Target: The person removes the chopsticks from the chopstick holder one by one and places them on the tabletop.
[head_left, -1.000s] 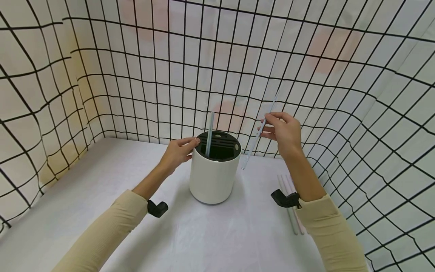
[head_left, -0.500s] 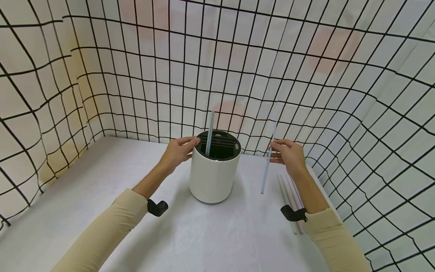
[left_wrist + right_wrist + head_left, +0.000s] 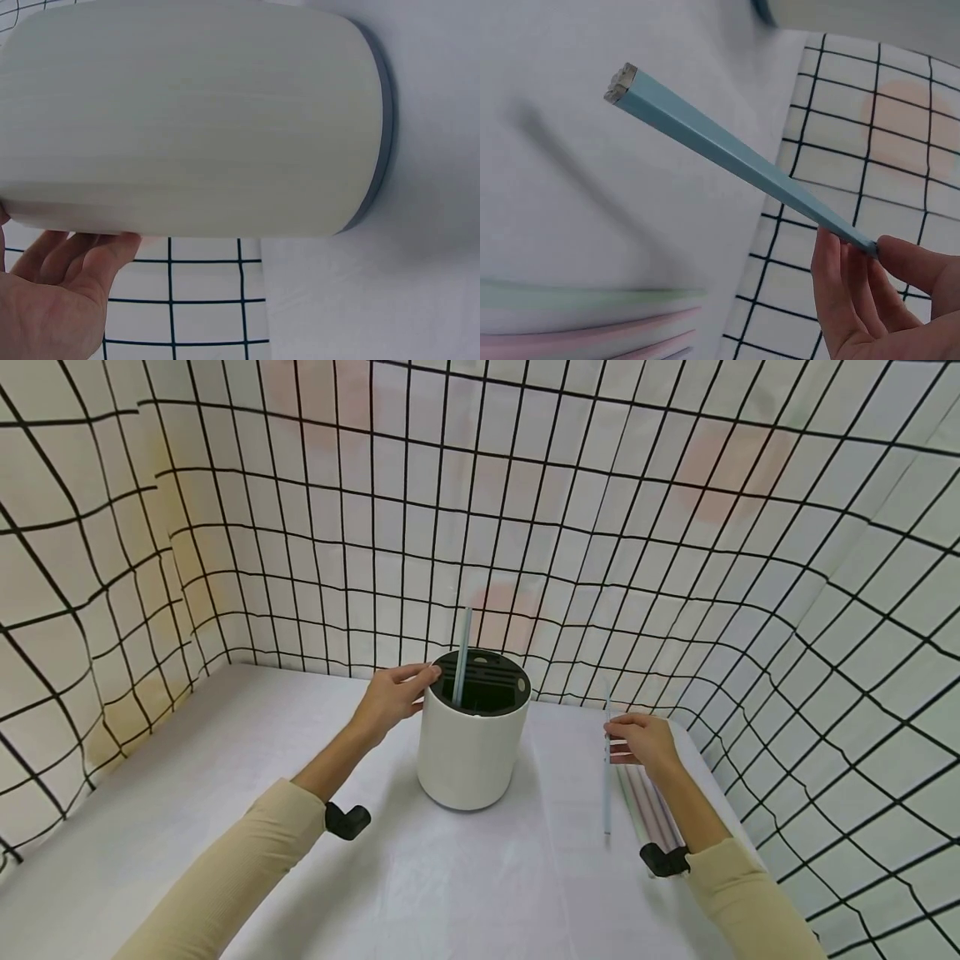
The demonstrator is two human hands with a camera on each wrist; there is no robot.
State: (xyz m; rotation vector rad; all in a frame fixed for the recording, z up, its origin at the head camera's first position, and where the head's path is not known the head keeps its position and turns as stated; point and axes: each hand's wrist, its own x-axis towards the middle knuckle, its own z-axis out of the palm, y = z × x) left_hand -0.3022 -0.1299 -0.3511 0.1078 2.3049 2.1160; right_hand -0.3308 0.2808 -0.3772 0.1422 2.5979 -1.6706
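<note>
A white cylindrical utensil holder (image 3: 471,760) with a black slotted top stands upright on the table. My left hand (image 3: 390,700) holds its rim from the left, fingertips at the edge of the top. Light blue chopsticks (image 3: 462,660), seemingly a pair, lean in its opening. To the right, my right hand (image 3: 643,742) pinches another light blue chopstick (image 3: 727,150) between thumb and fingers. Its square, silver-tipped end points down and toward me; the shadow below shows it is off the table. Several pastel chopsticks (image 3: 643,806) lie side by side under my right hand and wrist, partly hidden.
A white cloth (image 3: 480,885) covers the table. White walls with a black grid pattern (image 3: 360,543) close off the back and both sides. A black wrist mount (image 3: 347,821) sits on the left wrist, another (image 3: 664,860) on the right.
My right hand has come down and slightly right with the chopstick, from beside the holder to over the row of chopsticks. The chopstick now hangs closer to vertical. My left hand and the holder stay put.
</note>
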